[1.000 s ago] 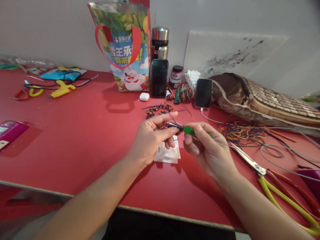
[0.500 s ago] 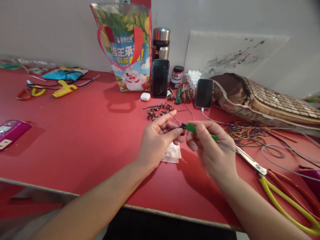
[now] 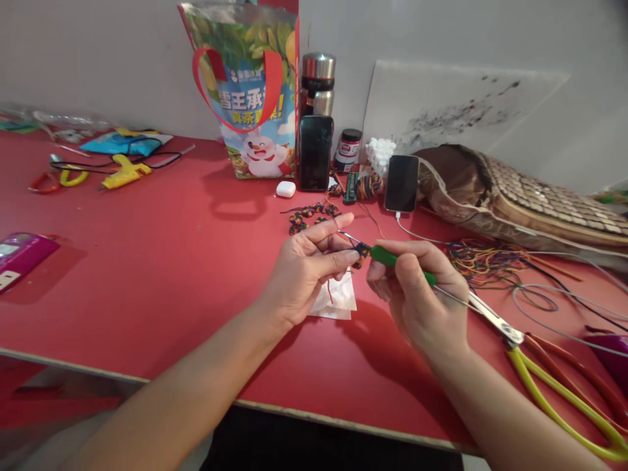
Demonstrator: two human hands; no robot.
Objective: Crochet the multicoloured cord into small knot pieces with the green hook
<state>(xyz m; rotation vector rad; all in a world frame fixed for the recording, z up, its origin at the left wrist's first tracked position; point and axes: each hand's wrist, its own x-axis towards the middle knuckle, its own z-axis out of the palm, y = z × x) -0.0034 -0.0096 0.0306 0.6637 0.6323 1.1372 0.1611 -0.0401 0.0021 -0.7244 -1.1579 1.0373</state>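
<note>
Red tabletop (image 3: 161, 261) — grey wall (image 3: 441, 33) behind

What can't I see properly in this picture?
All in the head view:
Yarn piece: partly hidden by the left hand; stitches too small.
Hook: handle partly covered by the right hand.
Scissors: tips hidden behind the right hand.
Flask: bottom hidden behind a phone.
Purple thing: cut off by the left edge.
Jar: label print too small.
</note>
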